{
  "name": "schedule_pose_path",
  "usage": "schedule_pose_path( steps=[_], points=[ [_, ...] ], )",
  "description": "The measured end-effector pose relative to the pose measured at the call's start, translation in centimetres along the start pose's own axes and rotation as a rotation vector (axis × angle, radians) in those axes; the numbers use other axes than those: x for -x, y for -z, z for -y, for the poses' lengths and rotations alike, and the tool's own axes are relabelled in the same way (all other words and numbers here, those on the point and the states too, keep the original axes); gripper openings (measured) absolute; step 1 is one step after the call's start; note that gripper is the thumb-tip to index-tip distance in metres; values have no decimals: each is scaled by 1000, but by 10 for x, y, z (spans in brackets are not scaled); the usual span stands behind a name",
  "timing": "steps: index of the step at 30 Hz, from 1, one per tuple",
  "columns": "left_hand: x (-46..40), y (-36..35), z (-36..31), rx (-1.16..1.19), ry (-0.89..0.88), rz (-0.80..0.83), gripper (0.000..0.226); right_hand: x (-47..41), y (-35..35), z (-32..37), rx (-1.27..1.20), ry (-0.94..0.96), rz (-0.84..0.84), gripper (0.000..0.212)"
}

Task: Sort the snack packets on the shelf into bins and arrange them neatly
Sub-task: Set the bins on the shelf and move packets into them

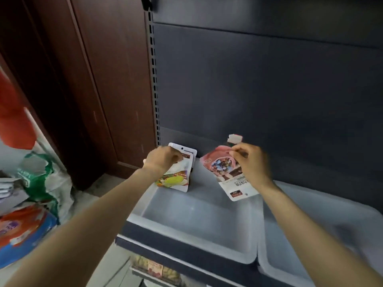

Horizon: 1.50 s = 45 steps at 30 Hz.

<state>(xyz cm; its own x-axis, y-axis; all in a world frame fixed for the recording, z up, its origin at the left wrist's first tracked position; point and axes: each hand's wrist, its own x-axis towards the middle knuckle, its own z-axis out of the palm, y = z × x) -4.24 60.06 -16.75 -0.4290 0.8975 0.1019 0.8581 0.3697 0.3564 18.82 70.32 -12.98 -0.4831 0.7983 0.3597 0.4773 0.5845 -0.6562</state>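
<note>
Two translucent plastic bins stand side by side on a dark shelf: the left bin and the right bin. My left hand grips a white snack packet with green and red fruit print at the left bin's far left corner, with a second like packet behind it. My right hand pinches a pink packet showing dark round sweets, held tilted above the far right side of the left bin. A small white piece sticks up above that hand.
The shelf's dark back panel rises behind the bins. A brown wooden door stands to the left. Bags and packs lie on the floor at the left. More snack packets sit on a lower shelf.
</note>
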Motion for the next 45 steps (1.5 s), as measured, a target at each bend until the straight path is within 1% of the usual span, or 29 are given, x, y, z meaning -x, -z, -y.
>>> schedule_pose_path(
  steps=[3,5,7,9,11,14,20,22,26,30,32,33,35,36,38,40,41,42,44,45],
  points=[
    [-16,-20,6,-137,-118,-6,25,4,-7,1,25,-61,-27,6],
    [-22,-29,7,-126,-211,-53,27,6,-10,0,40,-104,-38,6],
    [-24,-35,10,-116,-317,-125,21,6,-12,0,56,-124,-57,6],
    [-25,-40,20,-180,-367,-155,35,5,-16,1,58,-130,-73,6],
    [-24,-41,32,-245,-341,-161,49,5,-21,3,69,-126,-69,5],
    [-27,-39,50,-258,-294,-207,62,4,-31,7,96,-122,-52,5],
    [-33,-36,79,-189,-194,-72,65,-4,-68,24,79,-118,56,6],
    [-32,-32,88,-102,-170,-50,63,-8,-88,31,41,-130,47,6],
    [-32,-33,111,148,-95,47,57,-15,-131,38,-16,-228,63,10],
    [-22,-34,116,381,-3,70,50,-14,-159,34,-208,-293,25,10],
    [-17,-36,116,442,30,114,50,-12,-169,29,-316,-355,2,17],
    [-15,-37,115,440,38,131,52,-10,-175,26,-354,-392,0,21],
    [-15,-39,113,357,46,139,53,-6,-184,23,-389,-451,11,29],
    [-16,-39,111,313,49,132,52,-4,-187,22,-355,-457,17,30],
    [-18,-38,105,259,56,68,43,-1,-189,20,-157,-435,52,25],
    [-20,-36,99,207,53,-21,28,2,-191,17,37,-426,80,20],
    [-20,-36,97,171,48,-39,21,2,-191,16,86,-426,84,19],
    [-21,-34,94,129,39,-32,16,2,-192,14,113,-425,84,18],
    [-24,-31,91,74,-2,-13,18,2,-193,12,111,-420,71,17],
    [-26,-28,89,73,-26,-29,19,1,-193,12,89,-416,62,17]
  ],
)
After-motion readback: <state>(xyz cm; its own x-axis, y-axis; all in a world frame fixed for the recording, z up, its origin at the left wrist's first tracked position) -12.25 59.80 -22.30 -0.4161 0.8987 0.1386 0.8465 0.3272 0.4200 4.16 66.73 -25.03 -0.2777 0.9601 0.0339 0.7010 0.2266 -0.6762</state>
